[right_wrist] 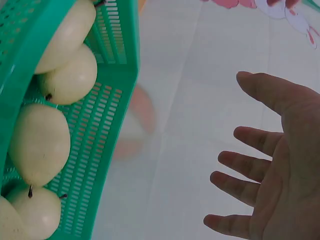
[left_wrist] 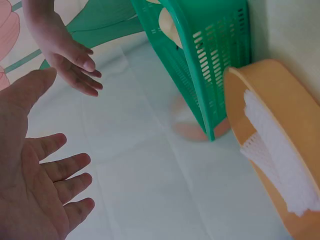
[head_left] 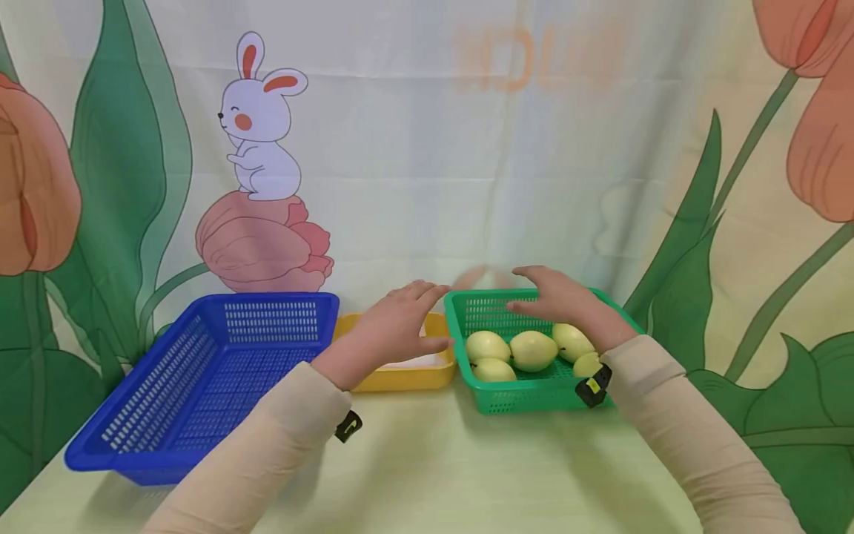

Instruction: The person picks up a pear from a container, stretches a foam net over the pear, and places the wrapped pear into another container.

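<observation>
My left hand (head_left: pixel 394 326) hovers over the yellow basket (head_left: pixel 407 380), fingers extended and holding nothing. White netted foam (left_wrist: pixel 280 155) lies inside that basket, partly hidden by the hand in the head view. Above the green basket (head_left: pixel 534 399) floats my right hand (head_left: pixel 557 300), its fingers spread apart and touching nothing. Several pale yellow-green pears (head_left: pixel 534 351) rest in the green basket, some with dark stems visible in the right wrist view. One pear (head_left: pixel 587 365) at the right is partly covered by the right wrist.
A large blue basket (head_left: pixel 193 404) stands at the left, with no contents visible in it. All the baskets sit on a pale table (head_left: pixel 427 460). Behind them hangs a curtain (head_left: pixel 414 148) printed with a rabbit and tulips.
</observation>
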